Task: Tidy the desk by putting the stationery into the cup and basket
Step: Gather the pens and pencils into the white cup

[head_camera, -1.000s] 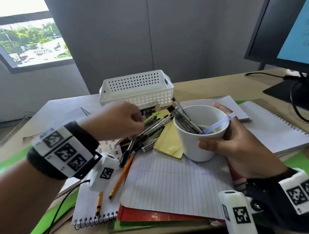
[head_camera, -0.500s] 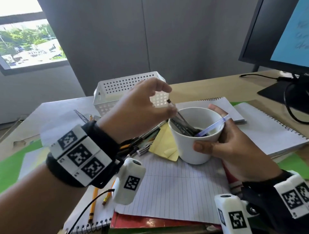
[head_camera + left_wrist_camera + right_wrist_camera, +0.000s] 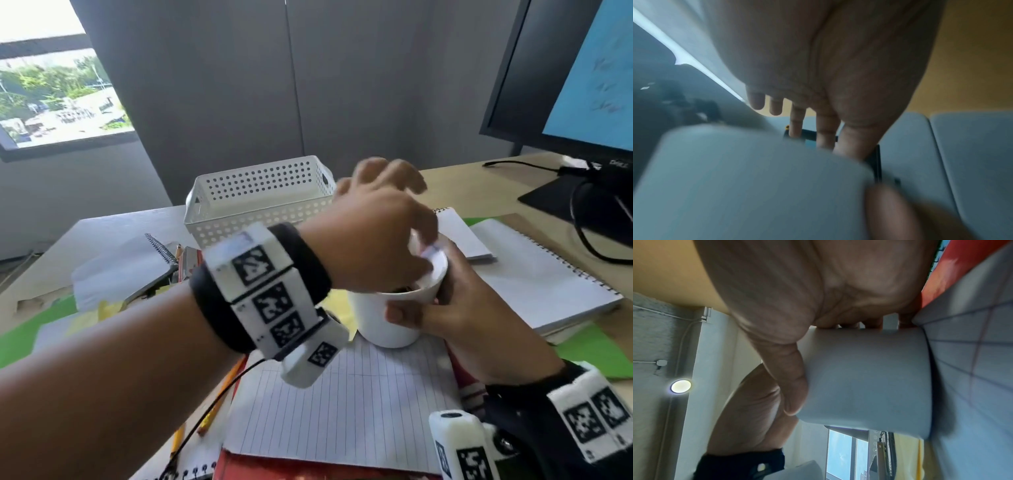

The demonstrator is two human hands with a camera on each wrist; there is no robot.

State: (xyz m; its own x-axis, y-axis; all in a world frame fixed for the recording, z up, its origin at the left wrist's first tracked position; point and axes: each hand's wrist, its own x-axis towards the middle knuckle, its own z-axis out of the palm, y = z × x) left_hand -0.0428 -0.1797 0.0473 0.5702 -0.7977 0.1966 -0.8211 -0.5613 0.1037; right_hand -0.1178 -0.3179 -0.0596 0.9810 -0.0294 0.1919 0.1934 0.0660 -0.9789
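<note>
right hand [image 3: 455, 308]: I see it gripping the white cup [image 3: 387, 322] on lined paper [image 3: 342, 404] | left hand [image 3: 373, 226]: above cup, fingers straight, holding nothing | basket [image 3: 260, 198]: behind

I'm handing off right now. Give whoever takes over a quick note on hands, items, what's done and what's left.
Right hand grips the white cup, which stands on the lined paper.
Left hand is over the cup's mouth, fingers extended in the wrist view; no item visible in it.
Done: dark pens sit in the cup.
Left: pencils by the notebook; white basket looks empty from here.
</note>
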